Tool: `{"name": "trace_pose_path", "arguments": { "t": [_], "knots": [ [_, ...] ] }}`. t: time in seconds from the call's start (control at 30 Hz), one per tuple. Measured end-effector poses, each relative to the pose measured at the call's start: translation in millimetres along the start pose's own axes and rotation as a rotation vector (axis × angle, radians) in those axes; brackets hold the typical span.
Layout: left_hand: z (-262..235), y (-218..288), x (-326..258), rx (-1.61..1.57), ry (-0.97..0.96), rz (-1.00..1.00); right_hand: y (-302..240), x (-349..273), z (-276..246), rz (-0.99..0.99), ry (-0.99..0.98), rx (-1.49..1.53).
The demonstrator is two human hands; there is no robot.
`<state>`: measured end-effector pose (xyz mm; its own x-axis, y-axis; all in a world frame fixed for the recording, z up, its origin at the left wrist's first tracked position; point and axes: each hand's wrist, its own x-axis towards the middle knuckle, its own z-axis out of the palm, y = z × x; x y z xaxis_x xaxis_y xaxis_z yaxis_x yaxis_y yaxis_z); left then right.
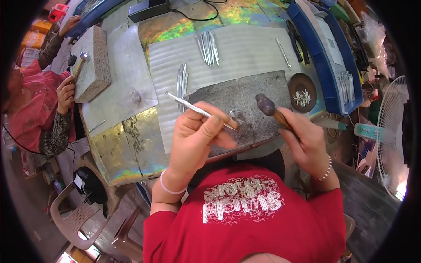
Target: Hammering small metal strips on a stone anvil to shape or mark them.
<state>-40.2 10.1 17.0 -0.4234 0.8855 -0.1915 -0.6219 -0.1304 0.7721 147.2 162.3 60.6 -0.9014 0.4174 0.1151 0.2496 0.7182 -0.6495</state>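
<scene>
My left hand [195, 138] is closed around a thin silver metal rod [187, 104], held at a slant with its lower end close to the dark grey slab [258, 85]. Whether that end touches the slab I cannot tell. In my right hand [308, 136] is a hammer [265, 105] with a dark head and a wooden handle, its head over the slab's right part. Beyond the slab lies a bundle of silver rods [208, 48] on a white foam sheet [245, 39]. A smaller bunch of rods [181, 83] lies left of the slab.
Right of the slab sits a brown bowl [301, 80] with small pale slivers. Dark-handled pliers [298, 41] lie beside a blue bin [326, 57]. A fan [392, 136] stands right. At left, a co-worker's hand [66, 93] holds a hammer over a stone block [94, 65].
</scene>
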Motion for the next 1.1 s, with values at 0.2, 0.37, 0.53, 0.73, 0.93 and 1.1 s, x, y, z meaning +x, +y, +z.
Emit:
{"name": "trace_pose_path", "arguments": {
  "t": [0.2,0.37,0.53,0.73,0.93,1.1],
  "knots": [
    [-2.5,2.4,4.2,-0.218,-0.086,-0.068,32.6,-1.5,35.8,0.064,0.065,-0.210],
    [-1.1,-1.5,11.1,-0.196,-0.088,-0.083,33.1,2.4,43.6,0.058,-0.007,-0.355],
    [3.9,-2.4,15.8,-0.040,-0.053,-0.072,36.7,12.9,23.6,0.023,-0.070,-0.247],
    [10.6,-2.6,15.4,0.118,0.007,-0.090,120.8,68.1,-4.1,0.196,0.187,-0.058],
    [11.9,-1.4,20.3,0.060,0.046,-0.192,194.2,133.1,-4.5,0.281,0.107,-0.317],
    [12.9,2.9,21.6,0.088,0.013,-0.219,213.3,160.9,6.7,0.395,0.007,-0.467]
  ]
}}
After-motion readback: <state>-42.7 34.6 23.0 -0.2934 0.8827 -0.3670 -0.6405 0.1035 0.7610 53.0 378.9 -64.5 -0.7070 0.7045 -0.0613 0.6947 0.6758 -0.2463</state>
